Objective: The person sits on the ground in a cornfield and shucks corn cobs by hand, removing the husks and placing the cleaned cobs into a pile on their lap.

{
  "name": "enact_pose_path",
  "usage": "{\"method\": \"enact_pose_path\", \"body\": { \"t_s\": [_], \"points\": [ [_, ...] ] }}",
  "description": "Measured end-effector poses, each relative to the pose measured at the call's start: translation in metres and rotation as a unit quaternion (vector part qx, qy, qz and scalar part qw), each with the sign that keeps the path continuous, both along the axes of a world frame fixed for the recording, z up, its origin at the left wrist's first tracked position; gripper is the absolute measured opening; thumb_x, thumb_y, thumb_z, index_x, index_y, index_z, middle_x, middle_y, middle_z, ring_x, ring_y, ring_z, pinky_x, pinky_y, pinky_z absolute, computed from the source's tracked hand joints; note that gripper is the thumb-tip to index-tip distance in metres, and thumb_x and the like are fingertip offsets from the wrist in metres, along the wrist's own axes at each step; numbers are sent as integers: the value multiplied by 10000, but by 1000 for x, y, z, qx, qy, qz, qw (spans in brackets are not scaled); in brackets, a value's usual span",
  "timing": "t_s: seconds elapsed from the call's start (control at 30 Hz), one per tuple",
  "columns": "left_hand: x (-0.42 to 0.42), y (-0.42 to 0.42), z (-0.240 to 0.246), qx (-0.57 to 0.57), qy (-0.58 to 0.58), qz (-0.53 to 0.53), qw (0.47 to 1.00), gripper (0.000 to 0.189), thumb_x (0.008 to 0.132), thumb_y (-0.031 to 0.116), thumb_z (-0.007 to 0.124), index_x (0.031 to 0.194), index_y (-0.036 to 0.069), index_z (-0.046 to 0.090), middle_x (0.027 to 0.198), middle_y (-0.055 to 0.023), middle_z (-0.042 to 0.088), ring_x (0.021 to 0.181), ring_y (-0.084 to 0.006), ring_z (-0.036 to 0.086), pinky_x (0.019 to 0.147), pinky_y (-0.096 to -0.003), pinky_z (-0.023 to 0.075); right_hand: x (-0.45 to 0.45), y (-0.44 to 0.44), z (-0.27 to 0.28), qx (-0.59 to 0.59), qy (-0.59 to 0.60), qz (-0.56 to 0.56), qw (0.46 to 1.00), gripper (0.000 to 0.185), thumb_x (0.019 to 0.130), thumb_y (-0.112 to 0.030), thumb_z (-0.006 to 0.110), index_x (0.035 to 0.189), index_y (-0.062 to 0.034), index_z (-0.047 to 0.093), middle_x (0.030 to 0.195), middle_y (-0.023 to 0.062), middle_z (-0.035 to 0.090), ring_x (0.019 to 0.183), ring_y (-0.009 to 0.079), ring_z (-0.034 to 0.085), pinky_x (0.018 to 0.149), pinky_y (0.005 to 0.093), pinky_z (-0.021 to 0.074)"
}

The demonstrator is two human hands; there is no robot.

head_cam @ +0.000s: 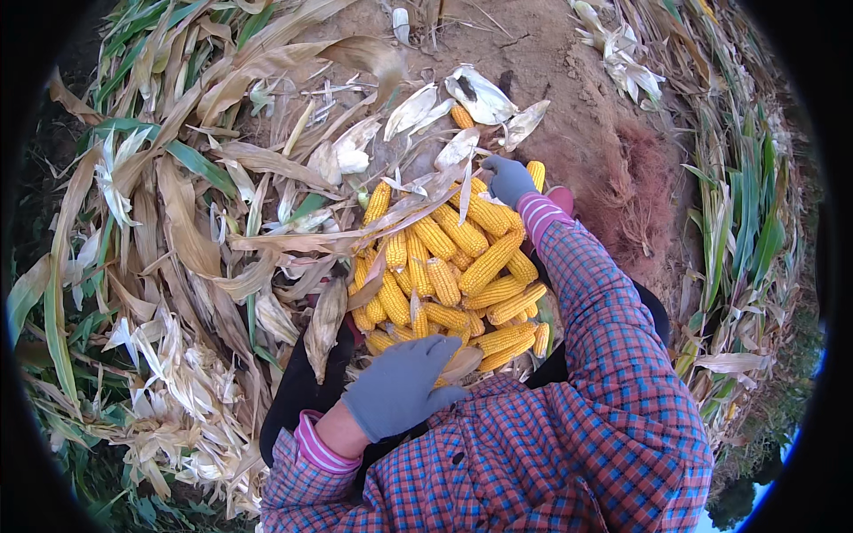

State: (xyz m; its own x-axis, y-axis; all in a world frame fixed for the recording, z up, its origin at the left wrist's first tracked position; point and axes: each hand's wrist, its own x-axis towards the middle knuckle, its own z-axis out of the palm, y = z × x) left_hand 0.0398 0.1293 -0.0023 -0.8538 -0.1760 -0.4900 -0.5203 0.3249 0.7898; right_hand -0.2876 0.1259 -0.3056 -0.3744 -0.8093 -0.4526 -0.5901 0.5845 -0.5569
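A heap of husked yellow corn cobs lies on the ground between my knees. My left hand, in a grey glove, is over the near edge of the heap with its fingers loosely bent beside a dry husk leaf; whether it grips anything is hidden. My right hand, gloved too, reaches to the far side of the heap, by dry husk strips; its fingers are bent and what they hold is unclear. Just beyond it, one cob shows beside pale open husks.
Dry corn stalks and leaves cover the left side, with torn husks piled at lower left. More stalks line the right. Bare soil shows ahead, and reddish dry fibres lie to the right.
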Motion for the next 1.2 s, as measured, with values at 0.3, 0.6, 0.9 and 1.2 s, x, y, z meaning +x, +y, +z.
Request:
{"method": "enact_pose_path", "body": {
  "t_s": [0.3, 0.6, 0.9, 1.2],
  "points": [
    [6, -46, -9, 63, -26, 92, 993, 697, 807, 387, 719, 1325, 5, 451, 1241, -232, 553, 1124, -411, 548, 945, -433, 451, -7, -149, -97, 83, 110, -96, 986, 410, 844, -228, 594, 1204, -48, 511, 1191, 212, 594, 1087, 348, 606, 922, 425, 485],
    [-5, -62, -14, 126, 6, 212, 969, 537, 864, 359, 664, 1309, 103, 507, 1233, -173, 588, 1097, -348, 585, 867, -597, 413, -2, -162, -79, -18, 31, -178, 983, 503, 838, -330, 668, 1222, -36, 530, 1091, 211, 646, 1040, 337, 627, 897, 395, 481],
    [0, -42, -3, 59, -6, 83, 995, 728, 780, 423, 738, 1331, 31, 466, 1227, -212, 572, 1121, -395, 562, 934, -419, 470, -54, -94, 70, -262, -206, 6, 943, 465, 951, -289, 553, 1304, 1, 464, 1032, 171, 626, 850, 238, 620, 777, 352, 506],
    [3, -29, 3, 8, 22, 51, 998, 716, 817, 442, 690, 1327, -1, 451, 1245, -214, 556, 1129, -396, 549, 945, -438, 455, -127, 59, 21, 144, 16, 10, 989, 447, 876, -238, 608, 1250, -15, 504, 1010, 231, 661, 899, 322, 669, 765, 426, 518]
  ]
}}
